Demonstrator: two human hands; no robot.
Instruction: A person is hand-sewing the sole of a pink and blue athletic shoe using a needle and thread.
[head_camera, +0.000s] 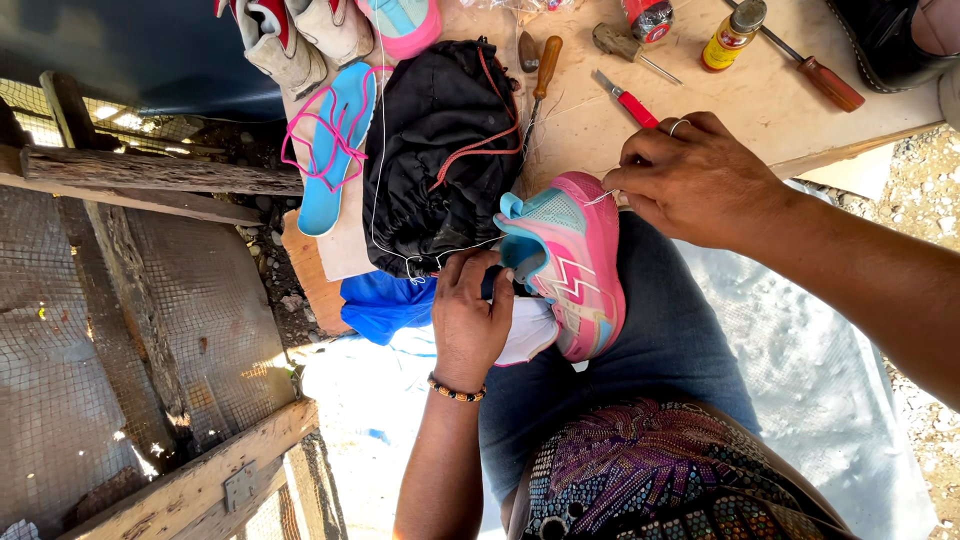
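Note:
A pink and turquoise sneaker (575, 262) rests on my knee, which is in blue jeans (670, 340). My left hand (468, 312), with a bead bracelet at the wrist, grips the sneaker at its opening, fingers curled over the rim. My right hand (690, 178), a ring on one finger, pinches a white thread (598, 198) at the sneaker's sole edge; whether a needle is in the fingers I cannot tell. The thread runs back over a black bag (435, 150).
On the wooden board (760, 110) lie a wooden-handled awl (543, 68), a red-handled knife (628, 100), a screwdriver (820, 78) and a small yellow bottle (732, 35). A blue insole with pink laces (335, 140) and other shoes (300, 35) lie beside the bag. A wire-mesh wooden frame (130, 330) stands at left.

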